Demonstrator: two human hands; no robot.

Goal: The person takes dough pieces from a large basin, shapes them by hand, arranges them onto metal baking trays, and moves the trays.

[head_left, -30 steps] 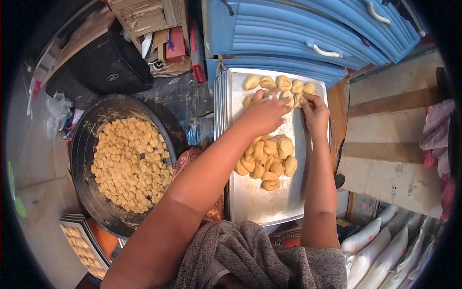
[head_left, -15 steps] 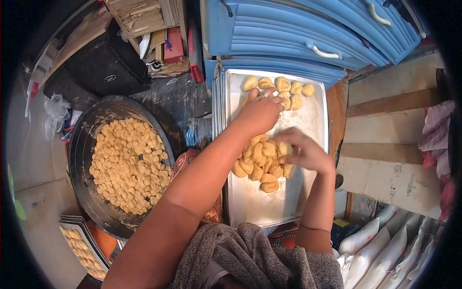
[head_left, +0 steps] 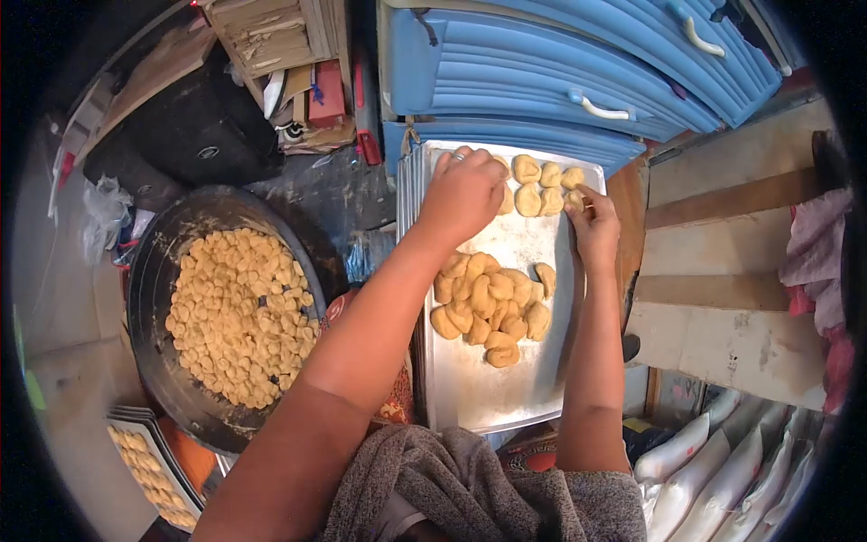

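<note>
A shiny metal baking tray (head_left: 506, 402) lies before me, with a heap of yellowish dough pieces (head_left: 492, 294) in its middle. Rows of rounded dough pieces (head_left: 527, 199) sit along its far end. My left hand (head_left: 462, 199) is at the far left corner, back up, fingers curled down beside the row; whatever is under them is hidden. At the right end of the second row, my right hand (head_left: 596, 230) pinches one dough piece (head_left: 574, 200) between thumb and fingers, low over the tray.
On the left stands a wide black tub (head_left: 149, 361) full of small dough pieces (head_left: 237, 316). Stacked trays (head_left: 149, 465) with shaped dough are at lower left. Blue drawers (head_left: 542, 68) border the tray's far side. White filled bags (head_left: 695, 479) stand at lower right.
My left hand has moved to the far left corner. My right hand has gone from the heap to the right end of the rows with a dough piece.
</note>
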